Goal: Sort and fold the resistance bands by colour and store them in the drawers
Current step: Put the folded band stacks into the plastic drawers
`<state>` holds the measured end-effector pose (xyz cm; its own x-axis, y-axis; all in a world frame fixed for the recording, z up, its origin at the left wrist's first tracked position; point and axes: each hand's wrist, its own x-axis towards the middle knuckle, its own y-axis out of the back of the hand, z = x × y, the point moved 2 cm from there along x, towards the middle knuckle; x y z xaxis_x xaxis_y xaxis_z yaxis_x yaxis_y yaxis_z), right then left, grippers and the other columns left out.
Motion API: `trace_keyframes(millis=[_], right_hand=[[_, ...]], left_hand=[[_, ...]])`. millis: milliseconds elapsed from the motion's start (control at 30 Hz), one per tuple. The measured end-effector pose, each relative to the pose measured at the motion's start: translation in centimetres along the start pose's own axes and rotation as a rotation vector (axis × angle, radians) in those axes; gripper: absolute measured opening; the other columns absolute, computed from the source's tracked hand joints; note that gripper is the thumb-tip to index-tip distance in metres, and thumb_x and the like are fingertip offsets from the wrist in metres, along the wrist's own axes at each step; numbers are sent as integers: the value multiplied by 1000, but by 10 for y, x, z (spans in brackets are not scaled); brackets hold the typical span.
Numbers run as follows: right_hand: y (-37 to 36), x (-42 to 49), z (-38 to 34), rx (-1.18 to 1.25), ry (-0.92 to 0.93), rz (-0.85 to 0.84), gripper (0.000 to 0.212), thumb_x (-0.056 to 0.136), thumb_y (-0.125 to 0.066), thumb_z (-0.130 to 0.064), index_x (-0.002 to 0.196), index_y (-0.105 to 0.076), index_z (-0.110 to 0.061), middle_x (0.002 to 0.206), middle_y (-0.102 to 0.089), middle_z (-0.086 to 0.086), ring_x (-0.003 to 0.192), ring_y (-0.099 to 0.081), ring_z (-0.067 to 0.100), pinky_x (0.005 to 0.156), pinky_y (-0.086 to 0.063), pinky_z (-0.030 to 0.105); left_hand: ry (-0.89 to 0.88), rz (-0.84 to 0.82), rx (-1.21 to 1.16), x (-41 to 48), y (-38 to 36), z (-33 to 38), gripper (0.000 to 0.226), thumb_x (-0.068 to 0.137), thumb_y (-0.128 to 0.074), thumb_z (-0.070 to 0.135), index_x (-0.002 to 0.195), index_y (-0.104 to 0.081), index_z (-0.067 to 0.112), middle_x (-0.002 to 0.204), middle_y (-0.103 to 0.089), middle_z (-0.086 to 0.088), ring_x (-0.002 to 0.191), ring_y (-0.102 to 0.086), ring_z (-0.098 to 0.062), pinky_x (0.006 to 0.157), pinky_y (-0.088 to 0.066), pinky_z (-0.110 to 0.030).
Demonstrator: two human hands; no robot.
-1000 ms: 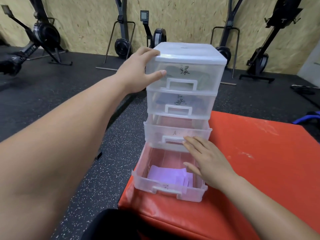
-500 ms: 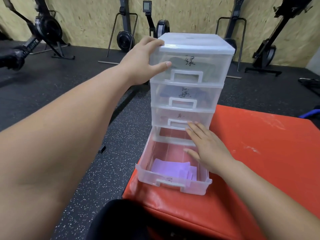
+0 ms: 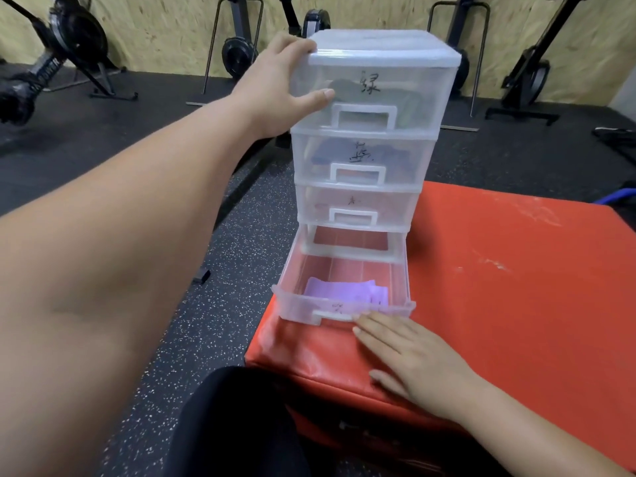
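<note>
A clear plastic drawer tower (image 3: 385, 60) stands on the corner of a red mat (image 3: 516, 304). My left hand (image 3: 275, 87) grips its top left corner, thumb on the front of the top drawer. The bottom drawer (image 3: 292, 304) is pulled out, with a folded purple band (image 3: 344, 290) lying inside. My right hand (image 3: 409, 352) lies flat with fingers straight, fingertips touching that drawer's front by the handle. The three upper drawers are pushed in. Dark folded bands show through the top drawer (image 3: 409, 101) and the second drawer (image 3: 399, 160).
Black speckled rubber floor (image 3: 206, 321) lies left of the mat. Rowing machines (image 3: 69, 46) and black stands line the chipboard wall behind. A blue band (image 3: 619, 196) lies on the floor at the far right. Dark clothing (image 3: 234, 425) fills the bottom middle.
The third drawer was pushed in under my right hand. That hand then came back from the tower to the front of the pulled-out bottom drawer. My left hand stayed on the tower's top corner.
</note>
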<state>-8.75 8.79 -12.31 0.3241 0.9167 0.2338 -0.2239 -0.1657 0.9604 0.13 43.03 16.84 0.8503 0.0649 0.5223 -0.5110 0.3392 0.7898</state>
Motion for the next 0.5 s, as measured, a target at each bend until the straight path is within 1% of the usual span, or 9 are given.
trace_keyframes(millis=[133,233,367,500], right_hand=[[-5,23,32,-50,-135,-66,74,101,-48,-60,161,-35,-18,169,-30,1,155,-31,19,125,-23,38],[-15,45,57,-37,-179,-122,77,102,-41,-65,163,-29,-19,172,-21,0,158,-24,19,126,-24,41],[-26,71,78,-18,-236,-134,79,102,-36,-68,164,-26,-20,174,-12,0,159,-17,20,127,-23,41],[-34,93,99,-29,-277,-147,79,101,-33,-69,163,-27,-20,175,-8,-1,160,-12,19,126,-24,43]], left_hand=[[-6,8,-5,0,-1,-3,91,86,-60,77,159,-39,28,158,-36,9,142,-43,-16,114,-42,-40],[-21,23,-6,1,-5,-6,89,88,-61,76,159,-39,28,157,-37,9,142,-42,-15,115,-42,-40],[-38,49,-23,5,-9,-12,86,88,-62,76,157,-42,30,155,-39,10,141,-43,-13,115,-44,-41],[-50,68,-59,7,-12,-17,82,88,-63,75,155,-44,32,154,-40,11,142,-42,-12,114,-46,-44]])
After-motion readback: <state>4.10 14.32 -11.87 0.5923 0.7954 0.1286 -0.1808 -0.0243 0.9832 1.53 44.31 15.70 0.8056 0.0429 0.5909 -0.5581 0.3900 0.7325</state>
